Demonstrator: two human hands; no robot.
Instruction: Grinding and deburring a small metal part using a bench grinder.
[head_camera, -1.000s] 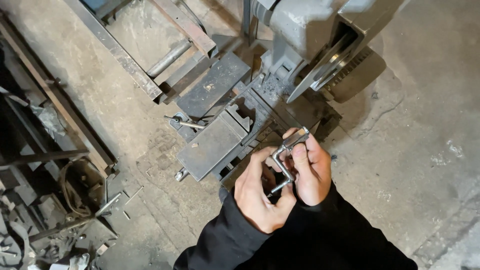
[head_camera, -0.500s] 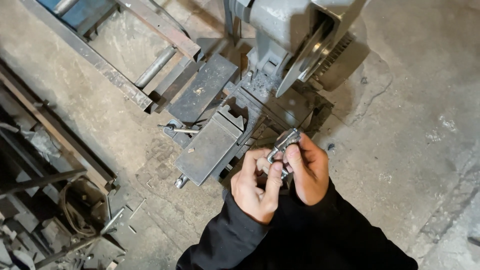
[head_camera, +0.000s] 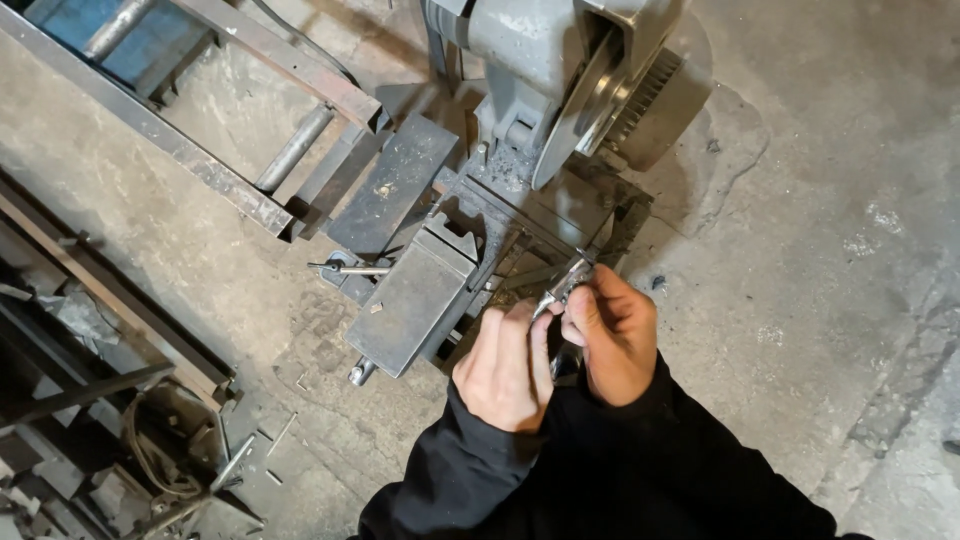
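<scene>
Both hands meet just in front of a metal cut-off saw on the floor. My left hand and my right hand pinch one small bent grey metal piece between their fingertips. The piece pokes up between the thumbs, and its lower part is hidden by the fingers. Black sleeves cover both arms. The hands hover over the saw's base, beside its dark steel vise block.
The grey saw head with its guarded blade stands beyond the hands. A roller frame of steel bars runs off to the upper left. Scrap metal and rods lie at the lower left. Bare concrete floor spreads to the right.
The hands have drawn closer together around the metal piece, which now shows less. The view has shifted, so the saw sits higher and more central.
</scene>
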